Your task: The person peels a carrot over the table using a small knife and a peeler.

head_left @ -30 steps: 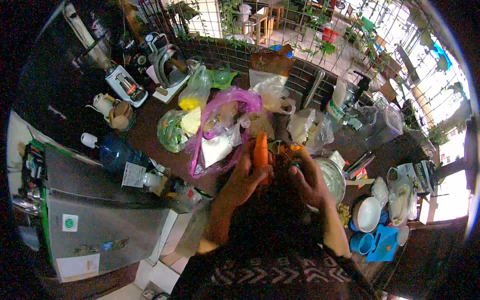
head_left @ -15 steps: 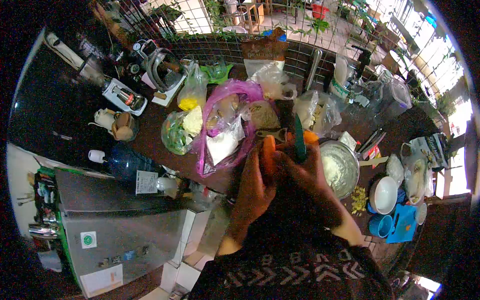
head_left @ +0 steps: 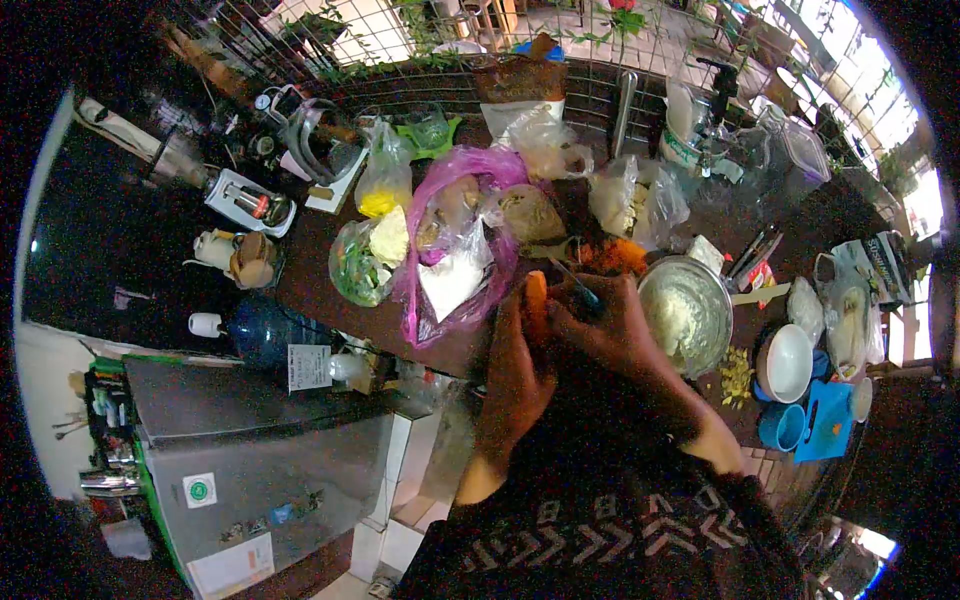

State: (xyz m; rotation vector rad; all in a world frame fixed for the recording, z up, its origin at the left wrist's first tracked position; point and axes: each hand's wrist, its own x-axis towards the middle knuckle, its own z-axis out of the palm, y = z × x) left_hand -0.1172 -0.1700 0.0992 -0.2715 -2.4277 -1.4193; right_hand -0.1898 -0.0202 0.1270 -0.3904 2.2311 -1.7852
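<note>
My left hand (head_left: 517,365) is wrapped round an orange carrot (head_left: 537,297) held upright in front of my chest. Close beside it, my right hand (head_left: 612,328) is closed on a small knife (head_left: 587,293) with a dark green handle, its blade pointing up and to the left. Orange shavings (head_left: 617,257) lie in a pile on the table just beyond my right hand. A metal bowl (head_left: 686,316) with pale, floury contents stands right of that hand. The pink plastic bag (head_left: 412,280) with a white packet lies left of the carrot.
Several clear bags, one with greens (head_left: 357,270), lie at the back left. A white bowl (head_left: 786,363), a blue cup (head_left: 781,427) and a blue board (head_left: 826,420) are at the right. A grey fridge (head_left: 270,450) stands at the lower left, beside a blue water bottle (head_left: 262,335).
The view has shifted. The knife was upright half a second ago and now tilts left, lower in my right hand. The pile of orange shavings now shows more beyond my hand.
</note>
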